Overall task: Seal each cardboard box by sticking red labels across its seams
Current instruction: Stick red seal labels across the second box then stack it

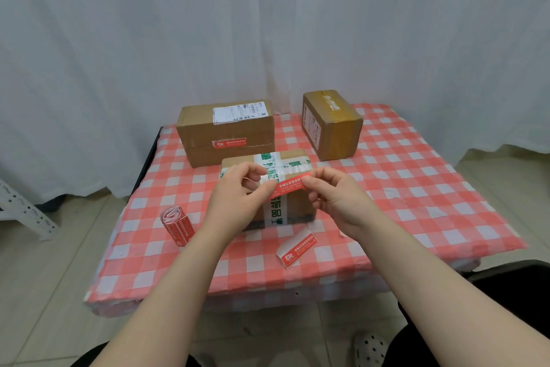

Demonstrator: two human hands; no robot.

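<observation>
Two hands: left hand point(238, 189) and right hand point(334, 198) pinch red label point(290, 183) taut, by its ends.
Purpose: likely aligning over centre-frame box point(300, 206) seam.

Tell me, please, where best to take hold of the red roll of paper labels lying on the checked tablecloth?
Probably round its middle, from above, thumb and fingers on the long sides. The red roll of paper labels lies on its side on the red-and-white checked tablecloth, both long sides free; its loosely wound end would likely squash if pinched.
</observation>
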